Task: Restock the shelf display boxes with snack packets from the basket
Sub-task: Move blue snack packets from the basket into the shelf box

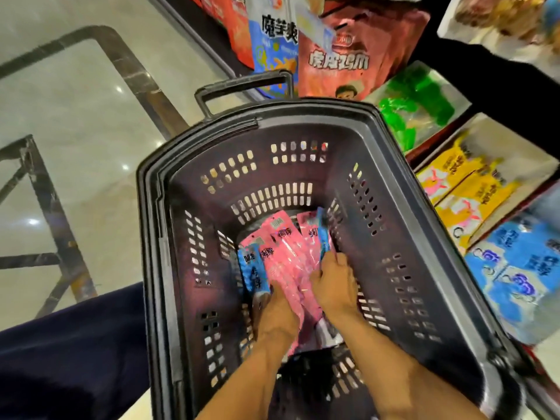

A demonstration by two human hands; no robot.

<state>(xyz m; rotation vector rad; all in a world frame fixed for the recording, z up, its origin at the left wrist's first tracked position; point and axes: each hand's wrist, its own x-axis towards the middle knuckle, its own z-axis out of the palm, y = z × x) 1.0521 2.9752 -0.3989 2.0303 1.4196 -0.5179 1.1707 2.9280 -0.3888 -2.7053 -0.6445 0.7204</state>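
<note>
A dark plastic basket (pixel 157 237) with slotted walls fills the middle of the view. At its bottom lie several pink snack packets (pixel 285 262) and a blue packet (pixel 253 271) on the left. Both my arms reach down into the basket. My left hand (pixel 277 310) grips the near ends of the pink packets beside the blue one. My right hand (pixel 335 286) curls its fingers round the pink packets and a second blue packet (pixel 323 234) on the right side of the pile.
Shelf display boxes stand to the right: a yellow one (pixel 472 189), a blue one (pixel 521 268) and a green one (pixel 418 110). Large red (pixel 348 62) and blue bags (pixel 272 40) stand behind the basket handle (pixel 242 86). Tiled floor (pixel 75 131) lies to the left.
</note>
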